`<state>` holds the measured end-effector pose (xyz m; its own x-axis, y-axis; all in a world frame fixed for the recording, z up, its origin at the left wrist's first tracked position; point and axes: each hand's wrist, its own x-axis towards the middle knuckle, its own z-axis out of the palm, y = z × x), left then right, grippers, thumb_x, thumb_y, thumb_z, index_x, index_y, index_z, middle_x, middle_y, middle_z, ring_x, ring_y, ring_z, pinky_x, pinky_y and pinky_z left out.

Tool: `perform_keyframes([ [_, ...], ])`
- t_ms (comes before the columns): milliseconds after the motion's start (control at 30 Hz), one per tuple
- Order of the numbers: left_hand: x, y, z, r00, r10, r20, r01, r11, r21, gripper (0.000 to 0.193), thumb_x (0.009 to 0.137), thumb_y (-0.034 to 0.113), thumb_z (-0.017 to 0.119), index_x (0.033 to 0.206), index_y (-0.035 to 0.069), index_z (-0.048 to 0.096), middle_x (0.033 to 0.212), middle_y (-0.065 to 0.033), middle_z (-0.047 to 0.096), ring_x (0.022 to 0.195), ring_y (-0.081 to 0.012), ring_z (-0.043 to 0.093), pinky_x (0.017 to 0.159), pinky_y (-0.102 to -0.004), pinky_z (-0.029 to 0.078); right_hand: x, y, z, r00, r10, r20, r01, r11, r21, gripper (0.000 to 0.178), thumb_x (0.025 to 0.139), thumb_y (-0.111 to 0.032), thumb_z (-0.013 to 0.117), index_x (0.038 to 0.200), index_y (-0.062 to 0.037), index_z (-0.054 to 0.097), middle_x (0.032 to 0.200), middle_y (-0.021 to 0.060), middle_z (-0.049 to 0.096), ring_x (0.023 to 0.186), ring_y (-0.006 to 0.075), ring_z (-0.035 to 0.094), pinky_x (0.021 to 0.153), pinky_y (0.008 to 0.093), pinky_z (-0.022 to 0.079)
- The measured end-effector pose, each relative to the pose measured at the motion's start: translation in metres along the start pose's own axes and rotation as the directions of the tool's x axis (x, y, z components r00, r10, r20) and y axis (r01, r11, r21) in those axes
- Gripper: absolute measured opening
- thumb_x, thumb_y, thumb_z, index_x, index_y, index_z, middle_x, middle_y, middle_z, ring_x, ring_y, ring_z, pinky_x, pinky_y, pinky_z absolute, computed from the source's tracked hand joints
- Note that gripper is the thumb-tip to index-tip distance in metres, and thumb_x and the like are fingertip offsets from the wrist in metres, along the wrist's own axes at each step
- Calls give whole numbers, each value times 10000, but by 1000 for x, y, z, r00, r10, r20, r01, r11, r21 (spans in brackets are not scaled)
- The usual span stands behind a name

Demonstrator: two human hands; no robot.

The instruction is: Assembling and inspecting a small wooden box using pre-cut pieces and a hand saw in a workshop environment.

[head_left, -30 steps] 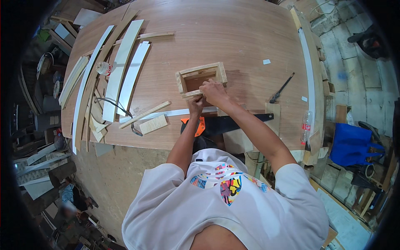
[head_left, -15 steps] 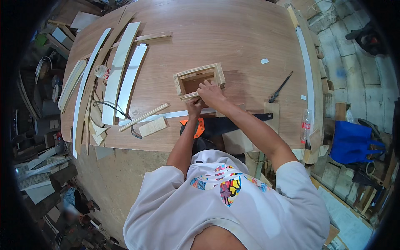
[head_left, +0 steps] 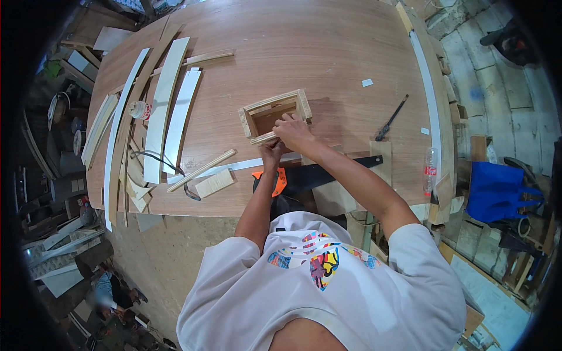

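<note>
A small open-topped wooden box (head_left: 272, 102) with pale layered edges sits on the brown table in front of me. My left hand (head_left: 271, 154) grips its near wall from outside, the fingers bent in at the edge. Over the box's near right corner lies my right hand (head_left: 294, 133), closed on that side with the fingertips reaching inside. What the fingertips press on in there is hidden. Just below my hands lies a handsaw (head_left: 336, 174) with a dark blade and orange handle, partly behind my forearms.
Long white strips (head_left: 167, 111) and brown slats lie at the left beside a small jar (head_left: 139, 110). A pale wood block (head_left: 214, 183) and thin stick (head_left: 202, 169) are nearer. At right are a dark thin tool (head_left: 391, 119), plastic bottle (head_left: 430, 169) and blue bag (head_left: 497, 187).
The view has shifted slightly. Both hands stay at the box's near side, with the right fingers moved only a little; nothing has been taken up or let go.
</note>
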<state>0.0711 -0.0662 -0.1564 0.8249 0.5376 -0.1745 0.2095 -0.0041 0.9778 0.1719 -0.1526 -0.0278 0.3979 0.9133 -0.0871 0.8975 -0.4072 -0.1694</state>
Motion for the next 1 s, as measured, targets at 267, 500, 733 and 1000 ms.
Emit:
perform_keyframes([
  [267,1,-16,0,998,56,-11,-57,984,-169,138,873,26,590,769,6,678,647,51,578,550,-31,481,482,-236,376,-2,-1,-2,997,0,-74,3,999,40,127,748,-132,652,861,-111,708,956,32,653,1036,234,568,866,395,437],
  [500,-2,-3,1,1000,-27,-2,26,994,-102,159,869,41,600,721,14,653,613,49,551,523,-37,475,463,-246,374,-4,0,0,998,35,-56,-33,999,37,182,731,-113,666,909,-108,702,982,53,647,1056,252,559,876,412,429],
  [733,-1,-3,-2,1000,-22,2,23,994,-106,153,867,55,620,729,2,661,609,43,556,516,-42,479,464,-244,384,-4,1,2,995,47,-83,-40,996,82,230,753,-88,623,971,-99,694,998,74,643,1054,258,562,903,413,421],
  [1000,3,-20,-7,999,-33,29,35,998,-54,116,855,5,586,822,-8,696,646,1,604,514,-59,502,464,-239,393,-5,2,5,992,-6,-129,11,999,40,240,738,-85,637,974,-95,680,984,74,641,1049,241,562,892,416,409],
])
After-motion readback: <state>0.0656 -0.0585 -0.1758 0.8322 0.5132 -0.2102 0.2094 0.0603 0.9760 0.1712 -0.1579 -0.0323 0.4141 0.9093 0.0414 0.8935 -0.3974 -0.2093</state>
